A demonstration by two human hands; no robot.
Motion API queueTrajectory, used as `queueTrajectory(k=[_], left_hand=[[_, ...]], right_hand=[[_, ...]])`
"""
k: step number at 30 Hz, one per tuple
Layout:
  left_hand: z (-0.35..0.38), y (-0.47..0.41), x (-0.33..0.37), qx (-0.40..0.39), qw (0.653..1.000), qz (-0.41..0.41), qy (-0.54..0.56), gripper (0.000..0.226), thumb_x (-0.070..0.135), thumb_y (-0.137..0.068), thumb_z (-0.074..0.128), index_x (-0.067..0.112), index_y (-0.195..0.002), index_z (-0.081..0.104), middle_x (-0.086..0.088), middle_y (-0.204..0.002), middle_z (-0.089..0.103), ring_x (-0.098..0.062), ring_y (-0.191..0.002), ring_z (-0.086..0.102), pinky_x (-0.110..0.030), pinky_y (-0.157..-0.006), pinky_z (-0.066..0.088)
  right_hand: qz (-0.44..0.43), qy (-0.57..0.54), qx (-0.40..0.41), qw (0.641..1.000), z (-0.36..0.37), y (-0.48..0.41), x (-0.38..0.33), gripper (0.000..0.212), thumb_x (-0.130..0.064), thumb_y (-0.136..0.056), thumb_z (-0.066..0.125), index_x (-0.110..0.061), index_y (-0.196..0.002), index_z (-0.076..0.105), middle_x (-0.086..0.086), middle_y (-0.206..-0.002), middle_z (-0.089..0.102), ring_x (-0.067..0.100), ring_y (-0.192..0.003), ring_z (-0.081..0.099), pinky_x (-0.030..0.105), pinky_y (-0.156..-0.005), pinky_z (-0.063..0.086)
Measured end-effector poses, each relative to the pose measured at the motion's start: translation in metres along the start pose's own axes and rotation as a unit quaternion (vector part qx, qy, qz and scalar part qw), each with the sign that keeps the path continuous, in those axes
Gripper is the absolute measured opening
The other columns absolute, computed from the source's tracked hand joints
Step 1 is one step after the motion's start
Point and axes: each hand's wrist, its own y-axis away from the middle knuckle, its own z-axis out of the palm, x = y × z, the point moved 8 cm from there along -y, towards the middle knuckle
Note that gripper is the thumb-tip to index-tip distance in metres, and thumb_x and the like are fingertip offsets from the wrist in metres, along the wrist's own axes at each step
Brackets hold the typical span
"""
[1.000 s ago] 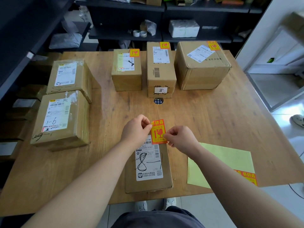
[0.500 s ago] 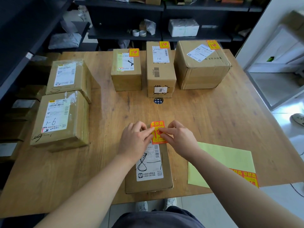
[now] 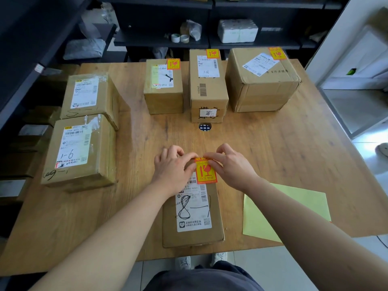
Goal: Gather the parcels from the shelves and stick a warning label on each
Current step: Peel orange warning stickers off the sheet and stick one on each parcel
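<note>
**Warning label laid on the near parcel**

Through the head camera I see a flat brown cardboard parcel (image 3: 194,234) at the near edge of the wooden table (image 3: 273,154). A red-and-yellow rectangular warning label (image 3: 206,172) lies on the parcel's far end. My left hand (image 3: 172,164) sets its index fingertip on the label's upper left corner, its other fingers loosely curled and holding nothing. My right hand (image 3: 230,165) brings index finger and thumb to the upper right corner; I cannot tell whether they pinch or press. A pale yellow backing sheet (image 3: 289,206) lies just right of the parcel. Three labelled brown cardboard boxes (image 3: 207,87) stand at the far edge, and two unlabelled taped boxes (image 3: 84,152) at the left.
</note>
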Motion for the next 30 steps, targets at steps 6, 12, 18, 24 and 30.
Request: queueTrajectory(k=[6,12,18,24,30], left_hand=[[0.002,-0.002,-0.004,-0.003,1.0,-0.026,0.006,0.032,0.045,-0.099,0.032,0.038,-0.123,0.052,0.004,-0.123,0.04,-0.018,-0.114,0.034,-0.04,-0.102,0.024],[0.005,0.005,0.002,-0.007,0.998,-0.005,-0.054,0.042,0.059,-0.095,0.023,0.042,-0.128,0.043,0.006,-0.123,0.039,-0.018,-0.117,0.032,-0.041,-0.104,0.017],[0.007,0.011,0.002,-0.028,0.996,0.008,-0.078,0.052,0.062,-0.093,0.019,0.047,-0.143,0.019,0.003,-0.134,0.031,-0.02,-0.129,0.026,-0.05,-0.112,0.008],[0.009,0.019,0.003,-0.023,0.995,0.019,-0.093,0.047,0.061,-0.093,0.017,0.044,-0.136,0.025,0.003,-0.132,0.035,-0.021,-0.128,0.028,-0.054,-0.112,0.005],[0.008,0.04,-0.019,-0.019,0.994,-0.076,-0.081,0.066,0.059,-0.094,0.019,0.024,-0.15,0.01,-0.007,-0.151,0.02,-0.026,-0.139,0.018,-0.051,-0.115,0.011]], right_hand=[[0.058,-0.077,-0.018,0.995,0.015,-0.003,0.01,0.036,-0.045,-0.101,0.031,-0.031,-0.123,0.057,-0.004,-0.106,0.046,0.016,-0.086,0.056,0.034,-0.077,0.05],[0.098,-0.146,-0.009,0.984,0.028,0.012,0.009,0.046,-0.047,-0.101,0.023,-0.033,-0.143,0.036,-0.005,-0.113,0.045,0.018,-0.095,0.056,0.038,-0.081,0.05],[0.134,-0.181,0.022,0.974,0.032,0.025,0.009,0.05,-0.047,-0.101,0.02,-0.037,-0.15,0.015,-0.003,-0.107,0.046,0.017,-0.084,0.057,0.036,-0.072,0.05],[0.112,-0.157,0.01,0.981,0.033,0.034,0.001,0.048,-0.043,-0.102,0.021,-0.037,-0.15,0.018,-0.003,-0.106,0.045,0.018,-0.086,0.056,0.037,-0.076,0.048],[0.107,-0.073,-0.028,0.991,0.035,0.053,0.003,0.041,-0.038,-0.103,0.024,-0.026,-0.138,0.04,0.003,-0.114,0.054,0.026,-0.1,0.058,0.041,-0.088,0.047]])
